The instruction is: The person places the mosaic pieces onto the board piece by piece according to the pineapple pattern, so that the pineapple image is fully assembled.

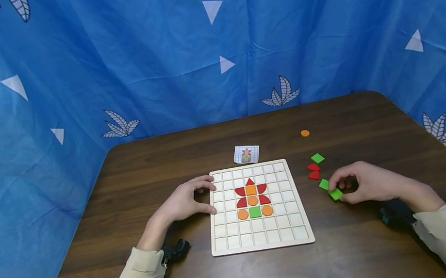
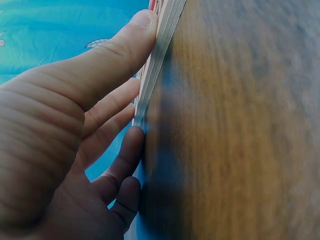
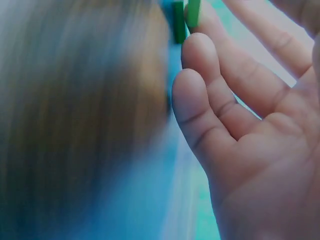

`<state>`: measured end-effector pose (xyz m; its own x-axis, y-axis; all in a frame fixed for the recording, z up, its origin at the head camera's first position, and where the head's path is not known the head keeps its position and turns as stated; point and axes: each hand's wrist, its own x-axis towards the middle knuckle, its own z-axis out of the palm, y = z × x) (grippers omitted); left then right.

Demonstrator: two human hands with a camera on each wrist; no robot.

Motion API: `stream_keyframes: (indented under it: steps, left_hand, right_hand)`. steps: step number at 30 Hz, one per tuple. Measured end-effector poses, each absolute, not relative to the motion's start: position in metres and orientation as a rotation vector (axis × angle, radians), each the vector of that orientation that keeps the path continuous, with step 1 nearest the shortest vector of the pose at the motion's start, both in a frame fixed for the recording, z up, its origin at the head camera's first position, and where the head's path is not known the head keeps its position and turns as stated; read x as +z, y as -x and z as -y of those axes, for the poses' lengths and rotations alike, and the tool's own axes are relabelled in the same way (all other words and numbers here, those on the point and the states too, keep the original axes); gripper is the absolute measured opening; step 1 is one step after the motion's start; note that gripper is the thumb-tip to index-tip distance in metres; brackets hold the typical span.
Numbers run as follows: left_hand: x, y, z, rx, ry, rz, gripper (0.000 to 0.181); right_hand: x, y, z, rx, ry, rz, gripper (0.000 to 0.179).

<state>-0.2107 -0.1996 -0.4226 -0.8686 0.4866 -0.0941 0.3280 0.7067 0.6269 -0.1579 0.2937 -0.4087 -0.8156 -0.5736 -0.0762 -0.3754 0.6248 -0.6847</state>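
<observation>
My left hand (image 1: 182, 203) rests at the left edge of a pale gridded wooden board (image 1: 233, 242). Its thumb (image 2: 137, 35) touches the board's side edge, and the other fingers spread along that edge. On the board, red, orange and green pieces form a flower-like pattern, with a green square (image 1: 255, 212) at its bottom centre. To the right of the board, my right hand (image 1: 367, 182) pinches a green square tile (image 1: 335, 194) between thumb and index finger, close over the table. Another green tile (image 1: 323, 184) lies right beside those fingertips.
Two red pieces (image 1: 314, 175) and a green tile (image 1: 317, 158) lie right of the board. Farther back is an orange disc (image 1: 304, 133). A small pattern card (image 1: 247, 150) lies behind the board on the brown table (image 1: 155, 160). Blue cloth (image 1: 173, 54) hangs around the table.
</observation>
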Motion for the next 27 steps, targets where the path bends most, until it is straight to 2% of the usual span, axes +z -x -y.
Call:
stream_keyframes:
  steps: [8, 19, 27]
  left_hand:
    - [-0.421, 0.212, 0.199, 0.903, -0.662, -2.661, 0.052]
    - [-0.421, 0.208, 0.198, 0.906, -0.666, -2.667, 0.052]
    - [-0.420, 0.210, 0.198, 0.898, -0.655, -2.673, 0.052]
  right_hand:
    - [-0.394, 0.154, -0.265, -0.965, 0.858, -2.650, 0.025]
    - [-0.392, 0.160, -0.205, -1.105, 0.989, -2.617, 0.028]
    - [-0.393, 0.164, -0.162, -1.198, 1.126, -2.559, 0.024]
